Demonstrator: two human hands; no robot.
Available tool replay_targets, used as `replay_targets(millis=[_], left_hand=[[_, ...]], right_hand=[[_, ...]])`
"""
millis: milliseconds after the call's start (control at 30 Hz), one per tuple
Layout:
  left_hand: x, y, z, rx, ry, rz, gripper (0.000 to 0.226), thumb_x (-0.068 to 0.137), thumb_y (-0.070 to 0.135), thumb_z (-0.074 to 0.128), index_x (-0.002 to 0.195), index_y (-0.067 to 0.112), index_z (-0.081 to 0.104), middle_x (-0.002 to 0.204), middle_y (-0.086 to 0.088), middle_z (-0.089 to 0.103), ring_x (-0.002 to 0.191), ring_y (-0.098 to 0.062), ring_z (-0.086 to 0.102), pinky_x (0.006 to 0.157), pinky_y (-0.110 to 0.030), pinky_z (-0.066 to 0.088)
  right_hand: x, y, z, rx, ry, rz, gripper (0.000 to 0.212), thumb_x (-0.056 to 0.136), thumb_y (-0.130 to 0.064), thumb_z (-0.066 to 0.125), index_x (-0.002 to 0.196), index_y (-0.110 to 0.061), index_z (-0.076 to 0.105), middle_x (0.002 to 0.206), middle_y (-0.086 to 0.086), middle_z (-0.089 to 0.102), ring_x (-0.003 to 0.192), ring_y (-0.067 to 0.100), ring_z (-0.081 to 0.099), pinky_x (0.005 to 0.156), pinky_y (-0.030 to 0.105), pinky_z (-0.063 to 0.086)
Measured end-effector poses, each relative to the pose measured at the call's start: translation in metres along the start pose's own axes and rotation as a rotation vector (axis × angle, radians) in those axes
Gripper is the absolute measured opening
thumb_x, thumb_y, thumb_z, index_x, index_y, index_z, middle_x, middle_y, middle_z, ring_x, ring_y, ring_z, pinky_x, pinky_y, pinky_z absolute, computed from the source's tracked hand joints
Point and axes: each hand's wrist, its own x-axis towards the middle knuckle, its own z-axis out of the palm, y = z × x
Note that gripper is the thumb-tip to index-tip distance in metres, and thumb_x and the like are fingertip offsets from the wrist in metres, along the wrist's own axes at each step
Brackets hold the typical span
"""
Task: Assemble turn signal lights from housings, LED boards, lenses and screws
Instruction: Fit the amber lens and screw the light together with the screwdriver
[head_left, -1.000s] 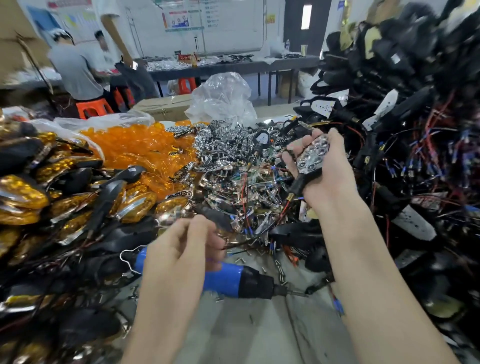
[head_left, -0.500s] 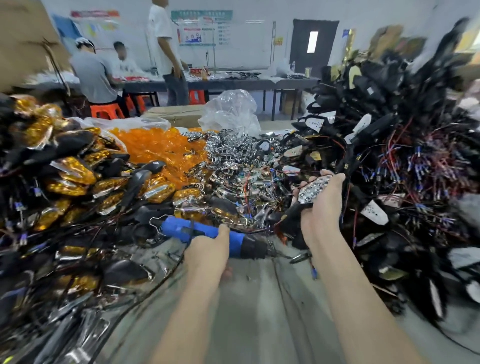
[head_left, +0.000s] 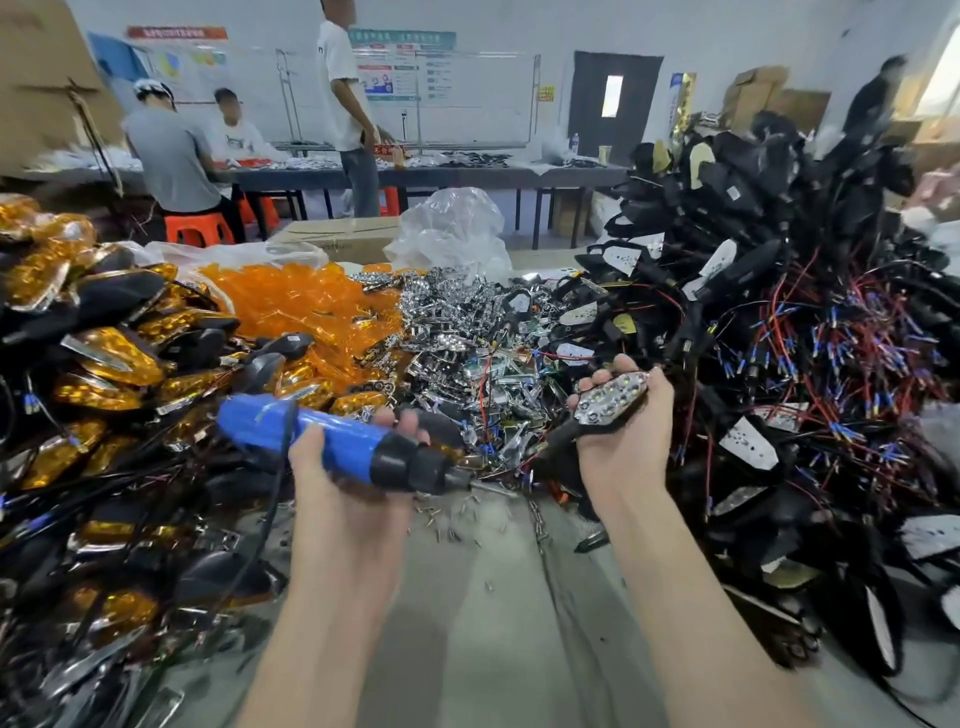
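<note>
Above the surface (head_left: 493, 623), right hand (head_left: 623, 452) clasps the likely light, stiff housing (head_left: 613, 402) by its rim; left hand (head_left: 348, 483) grips the screwdriver (head_left: 332, 439)

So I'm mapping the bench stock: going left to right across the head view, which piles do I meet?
Heap of finished black turn signals with amber lenses → pile of loose orange plastic lenses → heap of chrome reflectors → tangle of black housings with red and blue wires.

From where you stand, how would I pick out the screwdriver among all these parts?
Start at the grey table, piled high on both sides. Just above its bare middle, the left hand grips the screwdriver. It is the only bright blue cylinder, with a black nose and metal bit pointing right.
</note>
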Motion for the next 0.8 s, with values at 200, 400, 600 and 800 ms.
replay_targets(millis=[200, 400, 600, 800], left_hand=[[0.036, -0.005, 0.025, -0.109, -0.139, 0.047, 0.016, 0.097, 0.03, 0.059, 0.104, 0.017, 0.054, 0.093, 0.004, 0.071, 0.112, -0.019, 0.068, 0.096, -0.05, 0.053], [0.055, -0.029, 0.009, -0.182, -0.173, 0.028, 0.008, 0.095, 0.014, 0.062, 0.09, 0.016, 0.067, 0.097, 0.001, 0.07, 0.11, -0.019, 0.069, 0.092, -0.042, 0.055], [0.055, -0.037, 0.005, -0.107, -0.176, 0.073, 0.013, 0.097, 0.012, 0.06, 0.089, 0.02, 0.065, 0.09, 0.002, 0.068, 0.096, -0.013, 0.068, 0.108, -0.045, 0.046], [0.055, -0.039, 0.006, -0.101, -0.205, 0.073, 0.016, 0.093, 0.009, 0.063, 0.099, 0.022, 0.055, 0.09, 0.002, 0.066, 0.094, -0.015, 0.067, 0.101, -0.042, 0.051]], right_hand=[[-0.009, 0.022, -0.006, -0.1, -0.083, 0.022, 0.01, 0.101, -0.026, 0.062, 0.093, -0.02, 0.061, 0.074, -0.005, 0.059, 0.069, 0.012, 0.062, 0.066, 0.026, 0.053], [-0.008, 0.031, -0.008, -0.243, -0.129, -0.035, 0.017, 0.101, -0.011, 0.059, 0.092, -0.023, 0.068, 0.071, -0.005, 0.063, 0.069, 0.011, 0.064, 0.065, 0.023, 0.056], [-0.009, 0.03, -0.006, -0.388, -0.099, -0.098, 0.018, 0.088, -0.02, 0.066, 0.081, -0.035, 0.072, 0.07, -0.007, 0.064, 0.071, 0.01, 0.061, 0.075, 0.028, 0.049], [-0.014, 0.029, -0.006, -0.451, -0.125, -0.077, 0.016, 0.092, -0.02, 0.067, 0.082, -0.032, 0.067, 0.07, -0.007, 0.063, 0.081, 0.016, 0.053, 0.057, 0.021, 0.046]])
